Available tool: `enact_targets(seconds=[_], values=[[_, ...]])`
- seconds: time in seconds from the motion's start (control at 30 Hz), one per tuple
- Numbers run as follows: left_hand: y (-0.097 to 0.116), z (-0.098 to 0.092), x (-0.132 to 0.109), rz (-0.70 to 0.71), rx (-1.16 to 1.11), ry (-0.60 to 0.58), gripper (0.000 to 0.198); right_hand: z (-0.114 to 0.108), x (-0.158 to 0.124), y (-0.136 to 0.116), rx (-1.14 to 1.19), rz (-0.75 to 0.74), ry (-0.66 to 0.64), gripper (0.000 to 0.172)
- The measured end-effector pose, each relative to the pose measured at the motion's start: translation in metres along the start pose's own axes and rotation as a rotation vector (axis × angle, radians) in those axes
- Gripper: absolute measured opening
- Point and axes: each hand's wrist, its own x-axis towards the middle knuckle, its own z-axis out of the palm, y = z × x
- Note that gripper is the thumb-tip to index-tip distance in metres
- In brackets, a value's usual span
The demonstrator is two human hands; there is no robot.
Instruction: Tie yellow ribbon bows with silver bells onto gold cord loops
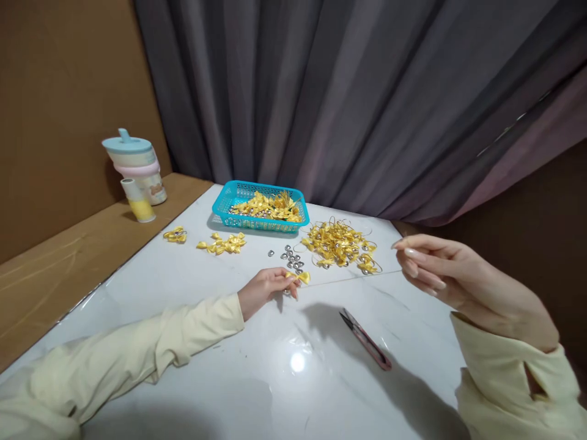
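Note:
My left hand (270,283) pinches a small yellow ribbon bow (301,278) just above the white tabletop. A silver bit shows under its fingers, partly hidden. My right hand (433,266) is raised off to the right, thumb and fingertips pressed together; anything between them is too fine to make out. Several silver heart-like charms (293,260) lie just behind the left hand. Between the hands and nearer me rest thread snips (365,340) with a reddish handle, blades pointing away to the left. To the right of the charms is a heap of yellow bows with loops and silver charms (337,243).
A blue plastic basket (261,225) with yellow bows and charms stands at the back. Loose yellow bows (223,244) and a looped bow (175,234) lie at left. A thread spool (138,201) and a lidded cup (137,160) stand on the brown ledge. A grey curtain (275,91) hangs behind.

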Motion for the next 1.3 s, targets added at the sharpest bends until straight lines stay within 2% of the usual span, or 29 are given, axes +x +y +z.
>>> enact_targets(seconds=[0.13, 0.27, 0.47, 0.57, 0.7, 0.87, 1.07, 1.3], values=[[-0.002, 0.000, 0.000, -0.041, 0.030, -0.025, 0.022, 0.007, 0.004, 0.019, -0.128, 0.037, -0.068, 0.023], [-0.001, 0.000, 0.000, -0.032, 0.041, -0.040, 0.024, 0.032, 0.009, 0.037, -0.326, 0.087, -0.212, 0.027], [-0.001, 0.000, -0.002, -0.033, 0.075, 0.002, 0.023, 0.059, 0.022, 0.064, -0.312, 0.161, -0.383, 0.029], [-0.002, 0.001, -0.004, -0.030, 0.098, -0.006, 0.024, 0.061, 0.026, 0.070, -0.330, 0.153, -0.377, 0.028], [-0.001, 0.003, -0.005, -0.006, 0.131, -0.019, 0.027, 0.060, 0.029, 0.070, -0.377, 0.103, -0.307, 0.029], [-0.001, 0.003, -0.006, 0.008, 0.151, -0.060, 0.028, 0.065, 0.030, 0.069, -0.215, 0.162, -0.378, 0.031], [-0.003, 0.002, -0.007, 0.051, 0.237, -0.109, 0.031, 0.071, 0.031, 0.076, -0.164, 0.162, -0.349, 0.030], [-0.005, 0.005, -0.006, 0.033, 0.278, -0.045, 0.037, 0.069, 0.032, 0.081, -0.169, 0.103, -0.344, 0.028]])
